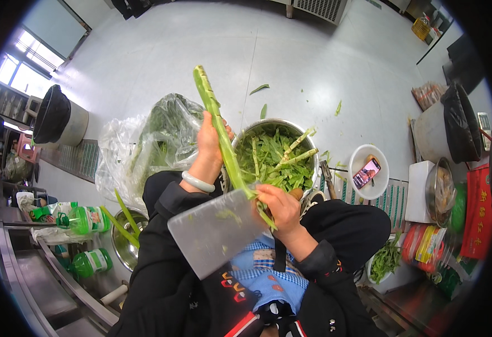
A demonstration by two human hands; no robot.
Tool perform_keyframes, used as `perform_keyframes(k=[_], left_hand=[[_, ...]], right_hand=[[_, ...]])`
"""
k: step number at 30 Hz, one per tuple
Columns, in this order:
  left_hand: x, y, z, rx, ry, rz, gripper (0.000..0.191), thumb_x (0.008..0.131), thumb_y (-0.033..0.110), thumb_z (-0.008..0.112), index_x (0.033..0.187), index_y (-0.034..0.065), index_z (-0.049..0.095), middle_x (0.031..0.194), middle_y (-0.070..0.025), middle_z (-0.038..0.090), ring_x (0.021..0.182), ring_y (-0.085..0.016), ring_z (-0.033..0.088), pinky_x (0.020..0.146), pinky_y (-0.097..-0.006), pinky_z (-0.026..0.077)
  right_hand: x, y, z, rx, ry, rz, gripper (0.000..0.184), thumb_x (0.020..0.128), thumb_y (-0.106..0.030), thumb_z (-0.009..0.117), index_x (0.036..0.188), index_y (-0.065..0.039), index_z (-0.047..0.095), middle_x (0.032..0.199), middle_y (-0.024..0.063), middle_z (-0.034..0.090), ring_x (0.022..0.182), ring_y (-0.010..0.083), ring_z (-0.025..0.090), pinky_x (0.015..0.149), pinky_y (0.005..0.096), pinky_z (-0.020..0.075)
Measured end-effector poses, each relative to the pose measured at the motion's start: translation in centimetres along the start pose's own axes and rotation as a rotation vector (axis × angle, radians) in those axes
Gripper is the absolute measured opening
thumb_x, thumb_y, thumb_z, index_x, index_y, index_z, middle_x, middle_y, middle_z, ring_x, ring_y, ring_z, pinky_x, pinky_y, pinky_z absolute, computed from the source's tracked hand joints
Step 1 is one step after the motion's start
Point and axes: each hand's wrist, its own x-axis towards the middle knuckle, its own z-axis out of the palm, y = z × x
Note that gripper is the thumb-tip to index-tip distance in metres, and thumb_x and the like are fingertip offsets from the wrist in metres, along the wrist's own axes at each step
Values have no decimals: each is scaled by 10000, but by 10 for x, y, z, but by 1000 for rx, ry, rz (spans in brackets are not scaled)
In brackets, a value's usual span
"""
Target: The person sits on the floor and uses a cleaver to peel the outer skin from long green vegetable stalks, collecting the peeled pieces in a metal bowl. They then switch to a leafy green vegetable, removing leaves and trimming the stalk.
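Note:
My left hand [209, 141], with a pale bangle at the wrist, grips a long green celtuce stalk [225, 145] about its middle. The stalk slants from upper left down toward my lap. In my right hand [283, 210] is a cleaver [216, 231], its broad blade lying against the stalk's near end. A green strip of peel [267, 217] hangs beside my right fingers. Just beyond my hands stands a steel basin [267, 121] full of lettuce leaves [267, 164] and several cut stem pieces [298, 158].
Left lies a clear plastic bag [157, 130] of greens; nearer, a steel bowl [123, 244] holds long green stalks [121, 225]. At right, a white bowl [384, 181] carries a lit phone [366, 173] over a floor drain grate [391, 198]. Scraps [259, 89] litter the floor.

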Motion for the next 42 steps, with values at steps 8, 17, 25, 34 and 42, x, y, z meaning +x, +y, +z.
perform_keyframes(k=[8, 17, 25, 34, 42], left_hand=[[-16, -19, 1, -42, -116, -151, 394, 949, 426, 321, 788, 86, 437, 686, -39, 420, 558, -151, 387, 481, -275, 342], [-24, -28, 2, -15, -153, -195, 384, 950, 425, 293, 842, 79, 422, 706, -51, 402, 553, -155, 344, 474, -278, 319], [-29, -29, 10, -9, -138, -282, 385, 942, 434, 324, 782, 105, 441, 631, -21, 386, 516, -141, 359, 442, -281, 331], [-39, -18, 12, -48, -305, -279, 370, 925, 436, 400, 754, 110, 432, 640, 11, 365, 501, -92, 322, 437, -221, 307], [-54, -21, 29, -6, -263, -205, 373, 918, 464, 396, 782, 120, 444, 625, 22, 373, 502, -80, 329, 440, -221, 306]], right_hand=[[5, 8, 2, -96, -6, 32, 173, 690, -59, 599, 862, -50, 583, 951, 80, 633, 673, 242, 622, 569, 310, 496], [13, 19, 8, -115, 60, 24, 199, 701, -67, 586, 900, -67, 586, 935, 76, 629, 680, 246, 616, 575, 309, 489], [22, 19, 7, -108, 28, 54, 190, 716, -69, 604, 905, -71, 582, 969, 87, 622, 727, 238, 633, 601, 294, 507], [10, 1, -9, -30, -23, 92, 211, 719, -56, 585, 931, -58, 582, 991, 77, 607, 735, 226, 631, 606, 291, 506], [16, 6, -32, -45, -247, 7, 294, 717, -77, 588, 1008, -68, 546, 1083, 87, 577, 746, 243, 629, 628, 304, 509]])
